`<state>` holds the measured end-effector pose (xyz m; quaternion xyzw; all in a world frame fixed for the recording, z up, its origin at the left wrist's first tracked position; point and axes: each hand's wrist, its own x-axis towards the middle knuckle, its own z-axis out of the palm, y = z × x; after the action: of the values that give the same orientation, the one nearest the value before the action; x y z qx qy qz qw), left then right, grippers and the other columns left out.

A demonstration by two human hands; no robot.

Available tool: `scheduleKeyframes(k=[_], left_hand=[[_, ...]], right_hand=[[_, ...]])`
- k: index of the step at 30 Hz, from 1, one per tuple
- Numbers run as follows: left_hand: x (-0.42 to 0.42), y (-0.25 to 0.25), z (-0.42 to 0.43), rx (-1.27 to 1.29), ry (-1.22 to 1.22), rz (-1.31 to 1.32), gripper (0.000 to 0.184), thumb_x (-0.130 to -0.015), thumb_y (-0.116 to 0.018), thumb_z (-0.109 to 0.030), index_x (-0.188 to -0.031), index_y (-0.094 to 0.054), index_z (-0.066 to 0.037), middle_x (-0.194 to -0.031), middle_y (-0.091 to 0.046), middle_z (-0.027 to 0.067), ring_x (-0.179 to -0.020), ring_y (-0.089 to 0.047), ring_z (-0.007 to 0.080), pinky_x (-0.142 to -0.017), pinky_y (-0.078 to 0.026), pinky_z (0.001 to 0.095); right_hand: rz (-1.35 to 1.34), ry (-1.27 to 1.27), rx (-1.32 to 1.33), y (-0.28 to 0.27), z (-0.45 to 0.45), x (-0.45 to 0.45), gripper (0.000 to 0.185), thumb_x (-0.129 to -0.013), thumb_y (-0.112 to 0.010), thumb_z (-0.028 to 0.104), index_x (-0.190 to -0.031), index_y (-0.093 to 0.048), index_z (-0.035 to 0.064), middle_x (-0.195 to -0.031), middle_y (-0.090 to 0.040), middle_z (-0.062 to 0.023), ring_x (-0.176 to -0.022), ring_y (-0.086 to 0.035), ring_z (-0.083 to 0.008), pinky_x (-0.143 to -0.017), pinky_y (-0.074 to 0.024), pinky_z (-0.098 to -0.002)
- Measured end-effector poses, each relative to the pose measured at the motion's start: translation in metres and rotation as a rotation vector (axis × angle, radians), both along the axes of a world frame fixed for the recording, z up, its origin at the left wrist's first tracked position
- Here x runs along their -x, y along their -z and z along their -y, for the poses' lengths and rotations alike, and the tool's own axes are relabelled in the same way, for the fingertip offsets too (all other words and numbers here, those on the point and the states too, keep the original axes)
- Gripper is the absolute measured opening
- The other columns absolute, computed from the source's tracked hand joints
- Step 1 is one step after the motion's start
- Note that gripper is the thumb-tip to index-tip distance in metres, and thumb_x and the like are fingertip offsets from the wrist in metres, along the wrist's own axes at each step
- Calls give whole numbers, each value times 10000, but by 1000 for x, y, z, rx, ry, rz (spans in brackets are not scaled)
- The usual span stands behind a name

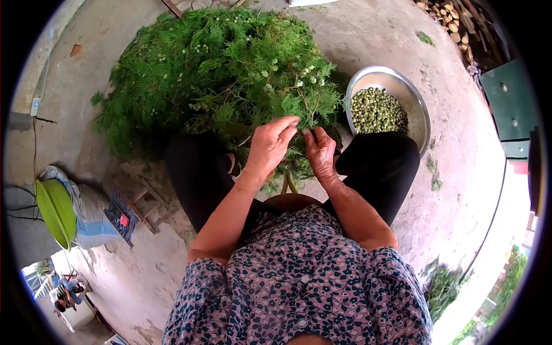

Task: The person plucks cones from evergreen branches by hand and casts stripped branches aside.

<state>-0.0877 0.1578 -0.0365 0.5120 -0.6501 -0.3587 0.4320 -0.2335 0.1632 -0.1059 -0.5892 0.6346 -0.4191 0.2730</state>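
Observation:
A large heap of green evergreen branches [167, 80] with scale-like leaves lies on the ground before my knees. Small pale green cones [313, 77] dot its sprigs. My left hand [270, 145] is at the heap's near edge, thumb and fingers drawn together; whatever is between them is hidden. Close beside it, my right hand [321, 150] pinches a thin evergreen sprig [310, 106] at the front of the heap. To the right of the heap stands a metal bowl [417, 100] partly filled with round green cones [376, 109].
Stacked firewood [454, 26] and a green cabinet [509, 103] are at the right. A small wooden stool [146, 201], a pale sack [95, 213] and a lime-green basin [54, 210] stand at the left. Loose sprigs [434, 172] lie on the concrete floor. A person [69, 293] is far off, lower left.

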Motion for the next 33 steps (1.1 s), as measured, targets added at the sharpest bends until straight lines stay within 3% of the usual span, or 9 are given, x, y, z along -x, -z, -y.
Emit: scheduleKeyframes(k=[3,7,10,17,21,23,26,29,33], left_hand=[[-8,35,4,-328,-142,4,188,-783,-591,-41,-962,-601,16,-883,-648,104,-806,-607,145,-723,-468,243],[-26,59,7,-303,-128,-15,158,-784,-588,-39,-931,-618,11,-832,-647,70,-603,-539,80,-547,-435,204],[-16,23,9,-549,-185,-425,142,-809,-566,-72,-927,-611,-6,-777,-637,42,-402,-358,22,-349,-266,181],[-9,17,24,-687,-306,-897,197,-798,-588,-41,-983,-568,25,-691,-582,46,-347,-353,54,-308,-233,208],[-2,23,15,-528,-428,-804,271,-768,-608,1,-1037,-578,22,-664,-570,31,-357,-353,47,-308,-231,207],[-1,21,8,-483,-414,-769,275,-760,-615,8,-1033,-587,27,-710,-593,34,-414,-399,31,-337,-265,191],[0,19,-1,-413,-334,-675,299,-741,-628,20,-1038,-598,28,-843,-618,36,-672,-514,37,-549,-391,160],[2,40,-5,-324,-228,-559,331,-758,-642,-16,-1079,-573,26,-828,-630,53,-524,-458,25,-400,-340,180],[13,52,-13,-248,-136,-339,270,-746,-631,33,-1014,-599,24,-834,-640,47,-724,-566,73,-658,-475,205]], right_hand=[[4,-34,68,1,0,-3,185,-757,-627,197,-786,-572,22,-613,-556,-159,-590,-539,-347,-539,-421,-408],[-20,-113,73,6,-4,-8,163,-717,-629,160,-804,-586,30,-729,-593,-156,-688,-548,-351,-634,-435,-410],[-68,-131,110,3,-7,-13,166,-701,-627,140,-812,-583,25,-739,-595,-149,-697,-545,-348,-661,-426,-406],[-54,-197,129,2,-10,-21,178,-699,-625,130,-833,-584,21,-700,-580,-154,-679,-540,-347,-670,-417,-400],[-123,-291,84,-3,-2,-15,279,-706,-631,138,-945,-561,11,-812,-593,-164,-747,-562,-338,-716,-436,-390],[180,-226,62,-9,3,-15,337,-725,-627,128,-1021,-536,-5,-902,-595,-181,-831,-585,-315,-757,-449,-373],[375,-210,-58,-22,10,-9,327,-758,-628,115,-1044,-541,-19,-913,-618,-132,-854,-585,-184,-741,-451,-291],[769,-201,-262,-34,12,-10,324,-784,-649,169,-1036,-557,-13,-858,-619,-44,-771,-529,-110,-747,-428,-254],[898,-177,-462,-25,18,-5,419,-724,-714,175,-1044,-543,-35,-871,-613,-61,-813,-538,-144,-787,-419,-280]])
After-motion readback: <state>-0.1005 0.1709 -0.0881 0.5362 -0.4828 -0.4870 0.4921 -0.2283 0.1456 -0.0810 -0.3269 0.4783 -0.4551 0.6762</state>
